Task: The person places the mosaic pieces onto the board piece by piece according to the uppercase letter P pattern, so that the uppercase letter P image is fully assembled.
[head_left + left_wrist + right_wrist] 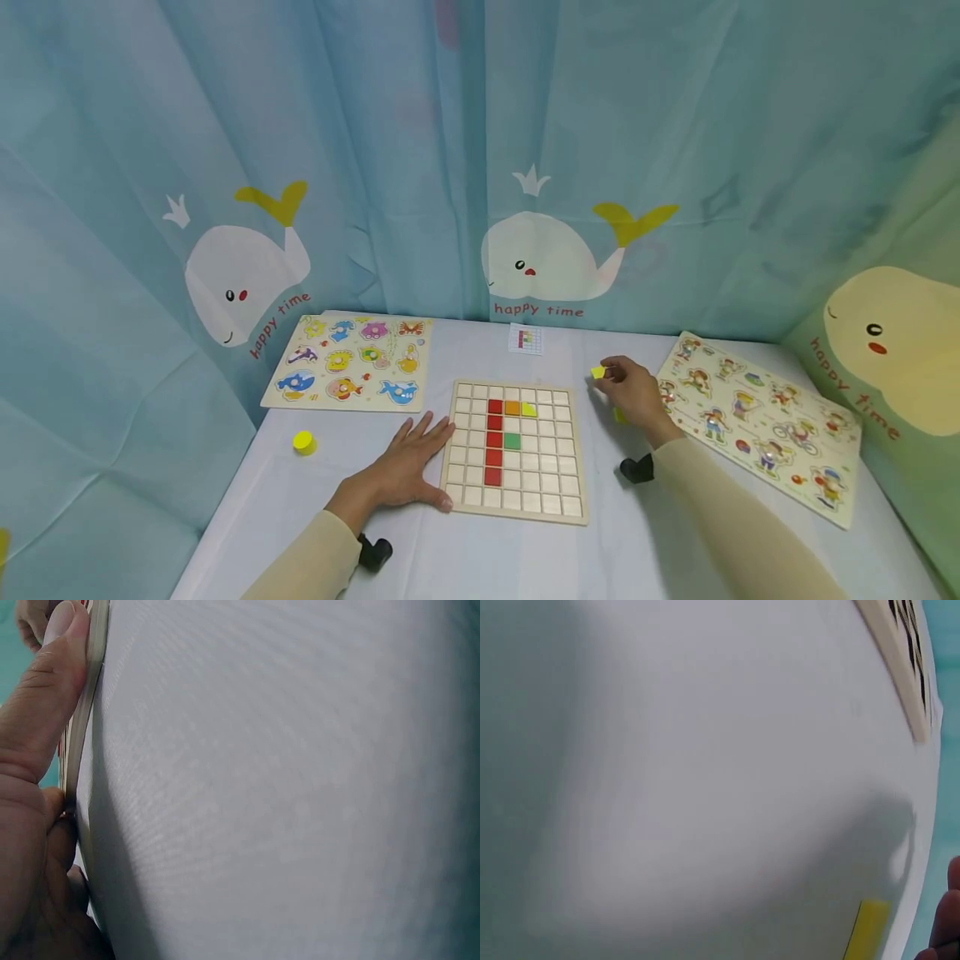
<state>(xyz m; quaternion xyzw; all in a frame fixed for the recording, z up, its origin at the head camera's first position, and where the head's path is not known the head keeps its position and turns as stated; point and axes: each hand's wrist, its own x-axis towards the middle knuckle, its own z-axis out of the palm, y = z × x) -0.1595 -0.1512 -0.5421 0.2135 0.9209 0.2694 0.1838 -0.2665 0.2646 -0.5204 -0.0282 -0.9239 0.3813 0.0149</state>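
Observation:
A wooden grid board (547, 500) lies flat in the middle of the table. It carries a column of red squares (493, 440), an orange square (512, 407), a yellow triangle (528, 410) and a green square (512, 442). My left hand (408, 462) rests at the board's left edge, fingers spread; its thumb (56, 675) touches the edge in the left wrist view. Beyond the board's right side, my right hand (632, 390) pinches a small yellow block (597, 372) above the table. Another yellow piece (619, 415) lies beneath that hand, partly hidden.
A small pattern card (525, 339) lies behind the board. A sea-animal puzzle (348, 367) is at back left, and a puzzle with little figures (765, 425) lies at right. A yellow round piece (303, 442) stands at left. Curtains (420, 167) enclose the table.

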